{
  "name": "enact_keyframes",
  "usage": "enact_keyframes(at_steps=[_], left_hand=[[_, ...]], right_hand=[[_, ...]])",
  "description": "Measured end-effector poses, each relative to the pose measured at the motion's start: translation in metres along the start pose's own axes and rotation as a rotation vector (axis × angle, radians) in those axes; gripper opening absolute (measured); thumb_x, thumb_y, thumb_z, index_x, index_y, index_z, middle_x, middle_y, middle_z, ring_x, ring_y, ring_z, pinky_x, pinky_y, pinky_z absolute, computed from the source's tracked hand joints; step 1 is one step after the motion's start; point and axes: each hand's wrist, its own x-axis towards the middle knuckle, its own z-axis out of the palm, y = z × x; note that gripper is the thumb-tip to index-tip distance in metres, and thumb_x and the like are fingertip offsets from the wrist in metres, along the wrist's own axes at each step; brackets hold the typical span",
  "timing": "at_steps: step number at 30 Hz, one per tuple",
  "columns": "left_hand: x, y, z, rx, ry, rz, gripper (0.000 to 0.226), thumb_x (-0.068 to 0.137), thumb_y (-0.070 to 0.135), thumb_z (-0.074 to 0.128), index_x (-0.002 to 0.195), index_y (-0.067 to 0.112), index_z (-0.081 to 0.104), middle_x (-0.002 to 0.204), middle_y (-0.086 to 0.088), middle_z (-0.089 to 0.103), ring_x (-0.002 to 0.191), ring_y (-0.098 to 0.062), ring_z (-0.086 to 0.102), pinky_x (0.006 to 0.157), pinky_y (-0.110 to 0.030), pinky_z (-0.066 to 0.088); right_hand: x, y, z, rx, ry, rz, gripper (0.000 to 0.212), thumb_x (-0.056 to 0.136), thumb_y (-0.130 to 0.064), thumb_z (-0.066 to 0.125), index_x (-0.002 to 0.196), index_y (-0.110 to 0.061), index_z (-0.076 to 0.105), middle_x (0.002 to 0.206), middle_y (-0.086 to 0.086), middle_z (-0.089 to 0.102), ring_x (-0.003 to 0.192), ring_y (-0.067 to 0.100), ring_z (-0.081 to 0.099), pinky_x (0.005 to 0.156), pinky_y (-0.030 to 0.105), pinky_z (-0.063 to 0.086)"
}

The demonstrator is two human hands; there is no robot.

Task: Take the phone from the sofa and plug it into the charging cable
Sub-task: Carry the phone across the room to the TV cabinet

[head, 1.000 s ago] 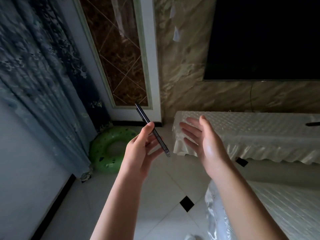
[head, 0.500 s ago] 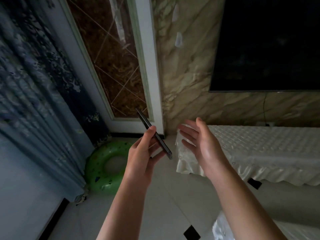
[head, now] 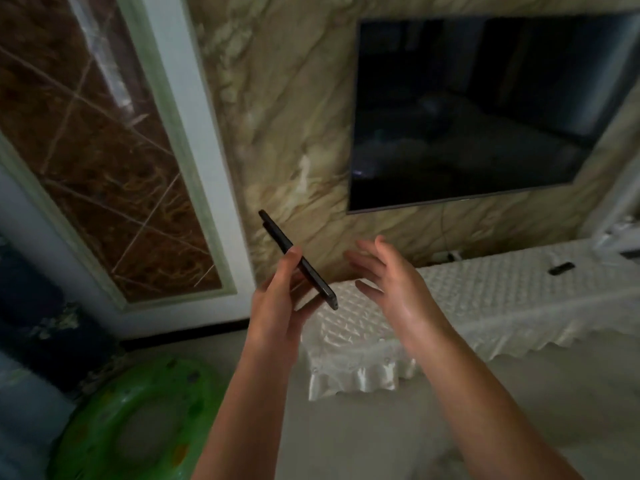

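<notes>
**Mia:** Where was the phone (head: 298,260)?

**Ben:** It was up in the air, in the left hand (head: 277,303). The thumb pressed one side and the fingers were behind it. We saw only its thin dark edge, tipped at a slant, just above the corner of the low cabinet (head: 502,292) with the white cloth on it.

**Mia:** And the right hand (head: 391,282)?

**Ben:** It was wide open and held nothing. It was near the phone but not touching it.

**Mia:** So which step was it?

**Ben:** I think the picking-up part was done. The phone was being carried to the charger.

**Mia:** Where was the cable?

**Ben:** I could not be sure. A thin wire (head: 444,230) hung down under the TV (head: 485,109) to something small by the wall. It was too little to tell.

**Mia:** What was needed next?

**Ben:** I think the empty hand had to find the plug end, then line it up with the hole in the phone's lower end.
</notes>
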Motion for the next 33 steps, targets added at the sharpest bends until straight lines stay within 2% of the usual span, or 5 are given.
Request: enact_keyframes(at_steps=[9,14,22,26,33], left_hand=[[0.084,-0.016,0.039,-0.001,-0.212,-0.167,0.063,0.04,0.058,0.089,0.085,0.015,0.079,0.084,-0.004,0.074,0.087,-0.02,0.074,0.075,-0.042,0.06],[0.121,-0.032,0.062,0.011,-0.269,-0.193,0.045,0.045,0.054,0.089,0.072,0.02,0.079,0.082,-0.004,0.071,0.088,-0.02,0.072,0.079,-0.044,0.06],[0.193,-0.046,0.102,0.11,-0.192,-0.159,0.052,0.04,0.059,0.09,0.076,0.022,0.081,0.084,-0.004,0.074,0.089,-0.02,0.073,0.078,-0.04,0.059],[0.223,-0.059,0.123,0.127,-0.138,-0.143,0.042,0.044,0.057,0.089,0.072,0.026,0.08,0.081,-0.002,0.076,0.087,-0.019,0.075,0.07,-0.035,0.059],[0.253,-0.098,0.157,0.141,-0.093,-0.222,0.041,0.049,0.052,0.09,0.075,0.022,0.081,0.079,-0.002,0.075,0.085,-0.019,0.075,0.078,-0.044,0.06]], right_hand=[[0.056,0.002,-0.022,0.053,0.223,0.038,0.046,0.1,-0.035,0.034,0.139,-0.014,0.046,0.138,0.006,0.057,0.129,0.019,0.05,0.112,0.041,0.035],[0.097,0.005,-0.058,0.066,0.271,-0.012,0.029,0.1,-0.031,0.036,0.124,-0.023,0.052,0.136,0.007,0.059,0.122,0.017,0.056,0.105,0.037,0.042],[0.19,0.003,-0.103,0.191,0.212,0.072,0.039,0.098,-0.04,0.037,0.125,-0.019,0.056,0.109,-0.006,0.066,0.119,0.016,0.056,0.108,0.04,0.04],[0.233,0.001,-0.121,0.195,0.126,0.117,0.045,0.098,-0.038,0.037,0.133,-0.015,0.052,0.125,0.004,0.064,0.12,0.016,0.056,0.105,0.035,0.041],[0.263,-0.003,-0.16,0.186,0.126,0.125,0.047,0.097,-0.038,0.037,0.135,-0.015,0.051,0.128,0.002,0.064,0.119,0.013,0.056,0.105,0.033,0.041]])
